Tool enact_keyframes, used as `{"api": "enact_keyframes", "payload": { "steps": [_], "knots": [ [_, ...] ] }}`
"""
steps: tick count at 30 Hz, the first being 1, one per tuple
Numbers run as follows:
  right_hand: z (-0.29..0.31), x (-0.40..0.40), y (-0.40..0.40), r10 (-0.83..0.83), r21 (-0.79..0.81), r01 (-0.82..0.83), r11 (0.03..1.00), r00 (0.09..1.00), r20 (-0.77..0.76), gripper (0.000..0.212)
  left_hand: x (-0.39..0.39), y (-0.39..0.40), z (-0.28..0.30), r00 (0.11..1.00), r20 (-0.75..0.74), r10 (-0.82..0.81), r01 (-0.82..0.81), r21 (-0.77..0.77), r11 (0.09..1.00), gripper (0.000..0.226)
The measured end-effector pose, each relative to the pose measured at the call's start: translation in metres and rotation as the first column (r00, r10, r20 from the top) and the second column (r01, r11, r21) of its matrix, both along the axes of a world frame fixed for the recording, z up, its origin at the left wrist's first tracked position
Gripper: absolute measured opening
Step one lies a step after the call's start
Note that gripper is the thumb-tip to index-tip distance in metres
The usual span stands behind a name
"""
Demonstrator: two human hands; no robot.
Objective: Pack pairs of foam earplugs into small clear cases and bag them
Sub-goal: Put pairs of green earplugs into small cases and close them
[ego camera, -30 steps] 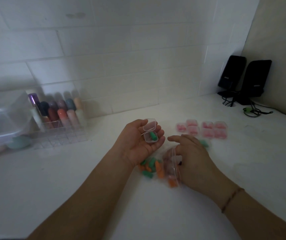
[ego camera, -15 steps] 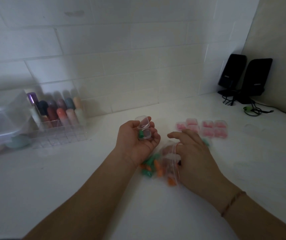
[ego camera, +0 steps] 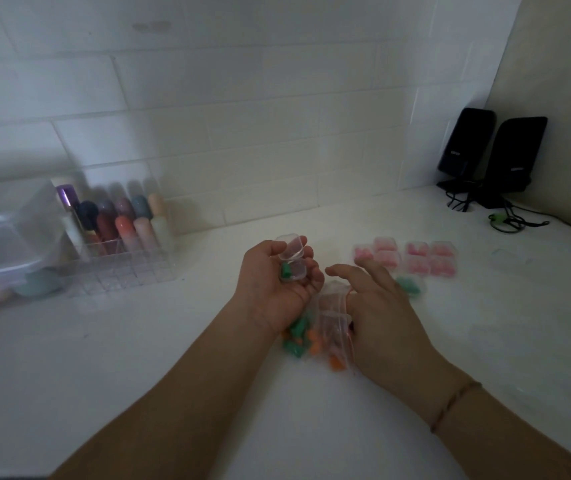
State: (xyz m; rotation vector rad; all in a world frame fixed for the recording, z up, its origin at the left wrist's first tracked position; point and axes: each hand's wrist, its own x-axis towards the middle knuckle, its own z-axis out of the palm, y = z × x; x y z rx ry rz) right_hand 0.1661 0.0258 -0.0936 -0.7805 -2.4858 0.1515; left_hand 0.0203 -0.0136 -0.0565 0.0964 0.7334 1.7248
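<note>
My left hand (ego camera: 277,282) is palm up with its fingers curled round a small clear case (ego camera: 292,258) whose lid stands open; a green earplug (ego camera: 286,270) lies in it. Below that hand a clear zip bag (ego camera: 332,327) of loose green and orange earplugs (ego camera: 299,339) lies on the white counter. My right hand (ego camera: 377,306) rests over the bag's right side, fingers spread and relaxed; its thumb is hidden by the bag. Several closed cases with pink earplugs (ego camera: 415,258) sit in rows beyond my right hand, and a case with green earplugs (ego camera: 410,285) peeks out beside it.
A clear acrylic organiser (ego camera: 121,244) with coloured tubes stands at the left against the tiled wall, next to a clear plastic box (ego camera: 3,244). Two black speakers (ego camera: 491,154) with cables occupy the far right corner.
My left hand curled its fingers up round the case and tilted it, the lid now upright. My right hand lifted its fingers slightly over the bag.
</note>
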Motion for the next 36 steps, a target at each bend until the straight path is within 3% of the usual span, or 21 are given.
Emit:
{"api": "enact_keyframes", "payload": {
  "steps": [3,6,11,14,17,19,22,25,28,31,36],
  "knots": [
    [0.002,0.001,0.001,0.042,0.017,-0.042,0.999,0.998,0.036,0.032,0.001,0.0,0.001,1.0,-0.002,0.002,-0.002,-0.009,1.0,0.026],
    [0.014,0.012,0.002,0.042,-0.03,-0.041,0.999,0.998,0.04,0.016,0.001,-0.001,0.002,1.0,-0.005,0.001,-0.001,-0.025,1.0,0.025],
    [0.053,0.044,0.008,0.019,-0.2,-0.031,0.979,0.998,-0.063,0.009,0.001,-0.003,0.004,1.0,0.005,-0.007,0.008,-0.056,0.998,0.024],
    [0.082,0.06,0.006,0.022,-0.409,-0.115,0.905,0.974,-0.224,0.012,0.004,-0.005,0.007,1.0,-0.002,-0.002,0.002,-0.045,0.999,0.026],
    [0.09,0.06,0.001,0.034,-0.471,-0.255,0.845,0.903,-0.428,0.005,0.012,-0.006,0.012,1.0,0.006,-0.014,0.014,0.003,1.0,0.029],
    [0.084,0.054,-0.005,0.01,-0.391,-0.244,0.887,0.858,-0.513,0.01,0.021,-0.008,0.014,0.999,-0.006,-0.046,0.046,0.023,0.999,0.033],
    [0.068,0.04,-0.009,0.011,-0.034,-0.032,0.999,0.874,-0.487,0.002,0.034,-0.01,0.012,0.994,-0.061,-0.094,0.095,0.018,0.995,0.034],
    [0.052,0.031,-0.007,0.053,0.165,0.014,0.986,0.917,-0.395,0.018,0.042,-0.012,0.013,0.984,-0.131,-0.122,0.127,0.034,0.991,0.029],
    [0.043,0.024,-0.004,0.078,0.316,0.027,0.948,0.947,-0.313,0.014,0.046,-0.013,0.015,0.976,-0.176,-0.129,0.142,0.063,0.988,0.042],
    [0.041,0.022,-0.001,0.046,0.356,0.052,0.933,0.964,-0.262,0.012,0.045,-0.012,0.014,0.974,-0.195,-0.116,0.13,0.058,0.99,0.051],
    [0.042,0.023,-0.002,0.014,0.22,0.038,0.975,0.973,-0.232,0.016,0.047,-0.014,0.016,0.973,-0.174,-0.151,0.165,0.071,0.984,0.04]
  ]
}}
